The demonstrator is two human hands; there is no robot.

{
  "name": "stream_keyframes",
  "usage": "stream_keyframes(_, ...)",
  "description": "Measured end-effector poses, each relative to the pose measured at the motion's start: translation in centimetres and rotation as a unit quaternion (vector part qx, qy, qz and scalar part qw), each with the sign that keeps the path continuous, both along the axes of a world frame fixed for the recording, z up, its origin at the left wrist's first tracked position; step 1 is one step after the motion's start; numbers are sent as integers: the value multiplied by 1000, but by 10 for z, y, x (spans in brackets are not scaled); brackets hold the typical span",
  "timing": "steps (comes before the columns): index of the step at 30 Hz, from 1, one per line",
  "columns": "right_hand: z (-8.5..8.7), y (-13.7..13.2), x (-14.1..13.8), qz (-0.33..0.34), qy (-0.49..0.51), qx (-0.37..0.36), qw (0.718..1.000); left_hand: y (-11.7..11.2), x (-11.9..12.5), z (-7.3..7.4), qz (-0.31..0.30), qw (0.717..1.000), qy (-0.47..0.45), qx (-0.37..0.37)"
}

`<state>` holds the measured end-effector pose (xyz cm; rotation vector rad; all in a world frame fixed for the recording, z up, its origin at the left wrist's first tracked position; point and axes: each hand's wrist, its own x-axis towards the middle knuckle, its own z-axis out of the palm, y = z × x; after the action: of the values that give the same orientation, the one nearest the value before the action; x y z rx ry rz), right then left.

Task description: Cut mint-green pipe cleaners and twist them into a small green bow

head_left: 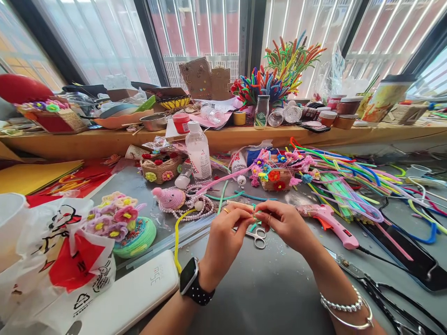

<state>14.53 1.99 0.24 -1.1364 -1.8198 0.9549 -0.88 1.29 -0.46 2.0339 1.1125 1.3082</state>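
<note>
My left hand [225,237] and my right hand [286,227] meet above the grey tabletop, thumbs and fingertips pinched together. Between them is a short green pipe cleaner [254,206], mostly covered by the fingers. Small scissors [259,238] lie just beneath my hands, partly hidden by them. To the right rests a pink hot glue gun [335,225] with its cord trailing away. A yellow pipe cleaner [177,232] curves down to the left of my left hand.
Large black-handled scissors [375,288] lie near my right forearm. Many loose pipe cleaners [352,186] spread at the right. A white plastic bottle [198,151] stands behind my hands. At the left are a white box [139,288], a plastic bag [66,246] and a flower pot ornament [136,237].
</note>
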Motion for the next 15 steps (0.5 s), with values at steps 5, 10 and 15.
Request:
stream_keyframes(5, -2, 1, 1, 1, -4, -7, 1000, 3, -1, 5, -39, 978, -103, -177)
stream_keyframes(10, -3, -1, -5, -26, 25, -5, 999, 5, -3, 10, -82, 909, -205, -352)
stream_keyframes(15, -4, -1, -9, -60, 42, 5, 997, 5, -5, 11, -102, 861, -262, -424)
